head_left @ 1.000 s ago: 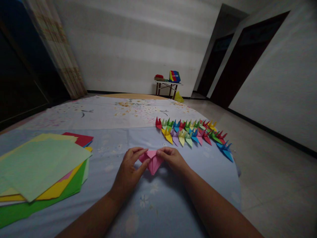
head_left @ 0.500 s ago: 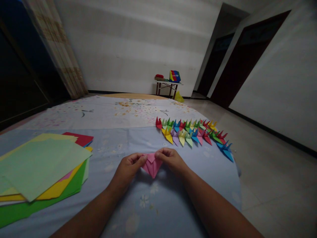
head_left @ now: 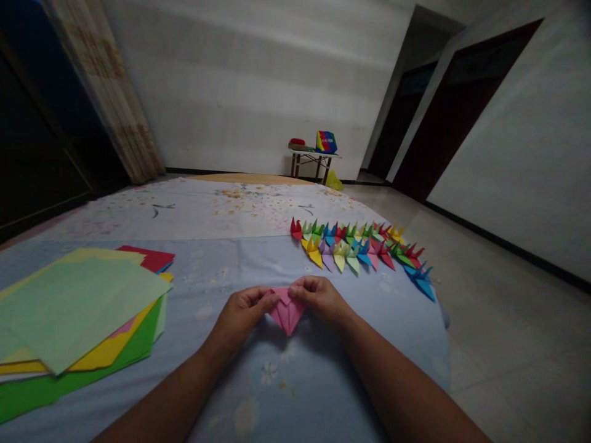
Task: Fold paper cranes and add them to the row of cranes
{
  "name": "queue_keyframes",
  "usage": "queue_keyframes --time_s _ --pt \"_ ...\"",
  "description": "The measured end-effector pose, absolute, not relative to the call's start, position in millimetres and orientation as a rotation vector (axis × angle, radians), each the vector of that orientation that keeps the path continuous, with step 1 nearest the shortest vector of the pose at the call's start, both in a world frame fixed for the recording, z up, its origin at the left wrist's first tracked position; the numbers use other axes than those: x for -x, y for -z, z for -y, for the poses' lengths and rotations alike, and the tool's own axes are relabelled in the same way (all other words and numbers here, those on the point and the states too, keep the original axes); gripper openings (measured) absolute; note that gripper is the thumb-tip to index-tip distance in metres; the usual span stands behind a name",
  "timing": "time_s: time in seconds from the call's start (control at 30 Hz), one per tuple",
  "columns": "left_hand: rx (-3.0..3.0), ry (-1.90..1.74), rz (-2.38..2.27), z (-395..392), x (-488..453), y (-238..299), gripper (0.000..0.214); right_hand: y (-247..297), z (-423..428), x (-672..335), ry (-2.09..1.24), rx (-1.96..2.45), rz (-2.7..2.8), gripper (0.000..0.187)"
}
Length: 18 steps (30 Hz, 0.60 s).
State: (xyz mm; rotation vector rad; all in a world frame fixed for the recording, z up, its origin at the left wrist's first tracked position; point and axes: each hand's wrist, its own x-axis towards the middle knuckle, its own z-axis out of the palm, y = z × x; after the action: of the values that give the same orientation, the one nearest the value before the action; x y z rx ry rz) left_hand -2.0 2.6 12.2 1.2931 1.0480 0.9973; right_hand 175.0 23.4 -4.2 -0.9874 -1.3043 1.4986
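A piece of folded pink origami paper [head_left: 287,317] is held up just over the cloth, its point turned down toward me. My left hand [head_left: 244,311] pinches its upper left corner between thumb and fingers. At the upper right corner, my right hand [head_left: 318,298] grips it the same way, thumb on the front. A small flap is folded down along the paper's top edge, between the two thumbs. Fingers behind the paper are partly hidden.
Folded paper cranes [head_left: 339,252] in many colours stand in rows at the right. Stacked coloured sheets [head_left: 92,301] lie at the left. A patterned cloth [head_left: 221,363] covers the round table. Beyond it, a small stand [head_left: 316,155] carries a colourful box [head_left: 326,141].
The pink paper has shifted slightly right and toward me. My left thumb has moved a little to the right across its front; my right hand has hardly moved.
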Motion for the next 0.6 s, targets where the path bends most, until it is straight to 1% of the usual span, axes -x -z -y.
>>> queue_keyframes --time_s 0.13,0.33,0.6 --pt "-1.279 -0.985 -1.068 -3.1 2.1 -12.0 0.032 4.0 -24.0 -175.8 -1.479 1.013 1.327 0.035" --pt "-1.248 -0.980 -1.071 -2.7 1.7 -11.6 0.026 3.2 -23.2 -175.8 -1.480 1.029 1.381 0.035" --pt "-1.239 -0.989 -1.060 -2.3 1.3 -11.5 0.023 2.2 -22.3 -177.4 -1.508 1.006 1.384 0.037"
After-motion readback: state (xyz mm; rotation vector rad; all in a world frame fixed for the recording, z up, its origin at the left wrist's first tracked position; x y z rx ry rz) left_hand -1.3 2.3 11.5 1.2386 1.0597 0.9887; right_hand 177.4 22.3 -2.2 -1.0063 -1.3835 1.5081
